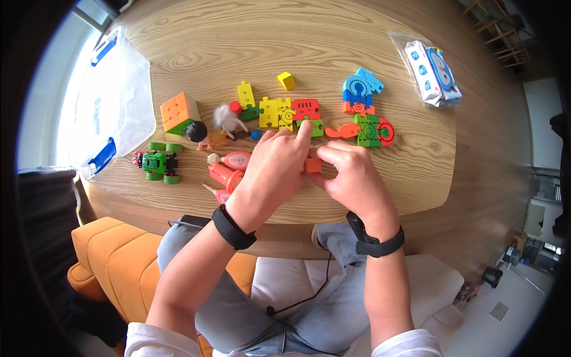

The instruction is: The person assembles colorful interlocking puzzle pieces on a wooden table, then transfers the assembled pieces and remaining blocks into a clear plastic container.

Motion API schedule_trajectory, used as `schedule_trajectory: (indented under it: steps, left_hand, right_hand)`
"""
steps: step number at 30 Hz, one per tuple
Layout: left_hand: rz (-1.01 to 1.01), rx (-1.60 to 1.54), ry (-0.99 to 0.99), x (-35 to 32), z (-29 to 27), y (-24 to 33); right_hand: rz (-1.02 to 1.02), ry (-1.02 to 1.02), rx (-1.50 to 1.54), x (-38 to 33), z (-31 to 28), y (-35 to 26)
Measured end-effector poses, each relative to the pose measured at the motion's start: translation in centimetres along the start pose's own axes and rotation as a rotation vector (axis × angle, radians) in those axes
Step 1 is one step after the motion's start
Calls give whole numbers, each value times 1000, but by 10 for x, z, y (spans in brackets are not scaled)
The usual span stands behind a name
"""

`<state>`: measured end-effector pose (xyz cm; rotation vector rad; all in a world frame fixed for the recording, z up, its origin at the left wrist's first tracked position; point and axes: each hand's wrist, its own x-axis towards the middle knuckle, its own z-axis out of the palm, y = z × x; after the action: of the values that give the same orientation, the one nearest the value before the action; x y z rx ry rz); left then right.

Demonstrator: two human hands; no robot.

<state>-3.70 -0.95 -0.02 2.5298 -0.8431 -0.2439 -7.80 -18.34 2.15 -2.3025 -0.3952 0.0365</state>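
Both my hands meet over the middle of the wooden table. A small orange block sits between them. My right hand pinches it from the right. My left hand touches it from the left, with the index finger stretched up to a green puzzle piece. Just beyond lies a row of yellow, red and green puzzle pieces. Further right is a cluster of blue, orange and green gear pieces.
A clear plastic box with blue clips stands at the left. Near it are a colour cube, a green toy car, a small doll, red and pink toy pieces and a yellow cube. A wipes packet lies far right.
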Motion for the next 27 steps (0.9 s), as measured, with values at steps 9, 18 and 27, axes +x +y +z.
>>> schedule_trajectory:
  steps: [9, 18, 27]
  left_hand:
    - [49, 8, 24, -2, 3, -3]
    - [56, -63, 4, -8, -4, -2]
    - [-86, -194, 24, -24, -76, -3]
  right_hand:
    - [55, 19, 60, 2, 1, 1]
    - [50, 18, 74, 6, 5, 6]
    - [109, -78, 25, 1, 6, 10]
